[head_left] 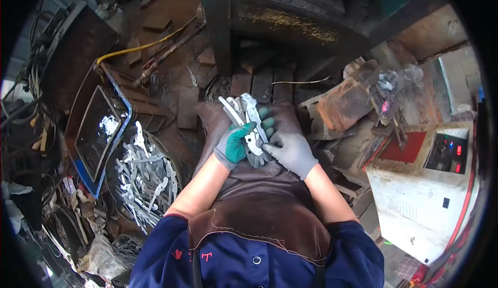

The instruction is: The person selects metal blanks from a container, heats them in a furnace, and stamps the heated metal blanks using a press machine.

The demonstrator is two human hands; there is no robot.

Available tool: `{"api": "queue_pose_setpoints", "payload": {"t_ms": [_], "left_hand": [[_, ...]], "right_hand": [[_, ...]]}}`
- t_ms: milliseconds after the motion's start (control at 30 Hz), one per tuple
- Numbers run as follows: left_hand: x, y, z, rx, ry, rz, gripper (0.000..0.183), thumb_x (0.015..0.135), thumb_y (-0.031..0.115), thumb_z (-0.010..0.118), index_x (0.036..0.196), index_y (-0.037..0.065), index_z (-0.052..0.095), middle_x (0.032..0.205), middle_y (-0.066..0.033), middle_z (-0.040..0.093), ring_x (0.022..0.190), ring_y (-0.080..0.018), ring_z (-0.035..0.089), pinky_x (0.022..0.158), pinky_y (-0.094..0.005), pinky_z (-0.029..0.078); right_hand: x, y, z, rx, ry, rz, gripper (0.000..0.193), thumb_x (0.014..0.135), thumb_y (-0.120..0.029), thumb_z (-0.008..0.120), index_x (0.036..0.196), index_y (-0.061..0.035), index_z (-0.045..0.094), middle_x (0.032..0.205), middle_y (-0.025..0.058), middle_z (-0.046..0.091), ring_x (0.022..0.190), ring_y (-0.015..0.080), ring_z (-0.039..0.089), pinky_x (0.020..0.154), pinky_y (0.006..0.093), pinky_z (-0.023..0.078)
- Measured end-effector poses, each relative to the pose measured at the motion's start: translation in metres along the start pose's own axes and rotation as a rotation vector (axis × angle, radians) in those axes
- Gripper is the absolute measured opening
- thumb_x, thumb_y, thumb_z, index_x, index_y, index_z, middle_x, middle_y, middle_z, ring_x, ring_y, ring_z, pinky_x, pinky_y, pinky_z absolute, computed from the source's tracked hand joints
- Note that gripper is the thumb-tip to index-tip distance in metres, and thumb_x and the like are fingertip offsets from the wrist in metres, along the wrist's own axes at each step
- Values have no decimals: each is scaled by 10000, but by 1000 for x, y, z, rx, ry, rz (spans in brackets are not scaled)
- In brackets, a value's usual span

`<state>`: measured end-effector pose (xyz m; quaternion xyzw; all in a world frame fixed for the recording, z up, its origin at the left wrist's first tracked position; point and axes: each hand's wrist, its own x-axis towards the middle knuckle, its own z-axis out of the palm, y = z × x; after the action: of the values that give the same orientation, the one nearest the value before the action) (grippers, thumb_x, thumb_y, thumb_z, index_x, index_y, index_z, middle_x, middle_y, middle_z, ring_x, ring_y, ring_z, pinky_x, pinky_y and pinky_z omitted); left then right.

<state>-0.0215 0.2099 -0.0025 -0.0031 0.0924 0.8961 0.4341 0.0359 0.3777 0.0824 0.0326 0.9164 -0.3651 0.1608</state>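
"Several metal parts [252, 112] held where?"
"Over the apron [259, 210]: gripped in left hand [232, 145] with curled fingers, pinched by right hand [294, 154], probably to stay bunched."
"Pile [148, 176] at left?"
"Likely for easy reach."

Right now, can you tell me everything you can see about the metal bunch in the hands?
The metal bunch is several long, thin, silvery-grey pieces, some with curvy, notched edges, and one in front shows a small dark hole. It slants over the brown apron, top ends fanned a little apart. The gloved left hand grips it; the gloved right hand touches its right side. I can't count the pieces exactly.
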Motion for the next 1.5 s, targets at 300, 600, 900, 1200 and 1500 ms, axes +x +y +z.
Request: {"api": "queue_pose_setpoints", "payload": {"t_ms": [300, 600, 900, 1200, 1500], "left_hand": [[-7, 5, 16, 61, 159, 99, 531, 873, 135, 595, 1357, 73, 386, 1339, -71, 496, 1187, -289, 511, 983, -457, 443], [2, -3, 25, 119, 139, 123, 514, 880, 99, 589, 1351, 148, 390, 1294, -112, 522, 1159, -308, 532, 959, -481, 457], [0, -1, 22, 113, 172, 108, 509, 872, 78, 598, 1337, 139, 402, 1278, -110, 529, 1148, -304, 540, 957, -475, 461], [4, -3, 29, 129, 153, 105, 512, 866, 65, 597, 1336, 133, 402, 1276, -115, 529, 1142, -307, 544, 957, -479, 463], [-1, -2, 26, 97, 206, 85, 573, 846, 130, 640, 1358, 121, 383, 1279, -85, 523, 1135, -287, 533, 966, -445, 449]], "right_hand": [[-36, 62, -18, 1106, 322, 126, 232, 881, -244, 622, 881, -19, 566, 654, 14, 539, 536, 90, 494, 498, 221, 401], [-66, 159, -64, 997, 1274, 164, 133, 893, -190, 626, 893, -61, 593, 671, -1, 568, 497, 73, 495, 461, 224, 399], [-40, 179, -73, 1405, 1227, 172, 198, 909, -185, 602, 1004, -12, 587, 721, 24, 571, 541, 113, 542, 510, 248, 490], [1, 221, -102, 1670, 1164, 242, 204, 904, -250, 616, 944, -52, 591, 707, -2, 562, 539, 96, 513, 487, 225, 473], [46, 116, -137, 1273, 934, 95, 284, 913, -353, 586, 911, -70, 612, 668, -9, 574, 510, 72, 488, 448, 224, 389]]}}
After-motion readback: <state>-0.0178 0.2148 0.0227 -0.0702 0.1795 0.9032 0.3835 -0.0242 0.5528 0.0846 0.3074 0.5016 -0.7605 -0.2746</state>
